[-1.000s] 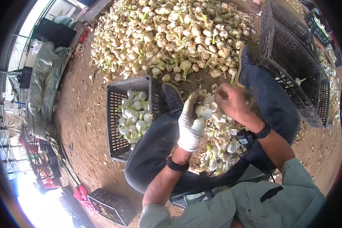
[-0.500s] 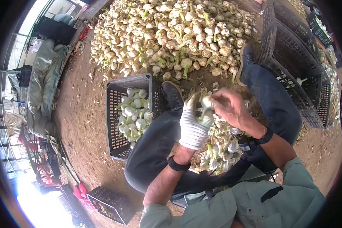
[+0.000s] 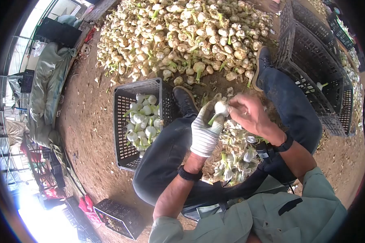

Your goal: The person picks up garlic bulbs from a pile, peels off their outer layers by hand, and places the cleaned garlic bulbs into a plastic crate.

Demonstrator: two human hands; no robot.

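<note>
My left hand, in a white glove with soiled fingertips, holds a white garlic bulb whose green stem points down and left. My bare right hand is at the bulb's right side, its fingers bent together; whatever they pinch is too small to make out. Below both hands, loose garlic skins lie between my legs. To the left, a black crate contains cleaned white bulbs. Beyond my feet rises a large heap of unpeeled garlic.
Stacked black crates stand at the right beside my shoe. Another black crate lies at the lower left. A grey-green tarp runs along the left side. Part of another person's hand shows at the top.
The bulb has turned in my left hand, so its stem now points down and left. My right hand has shifted slightly around the bulb's right side.
</note>
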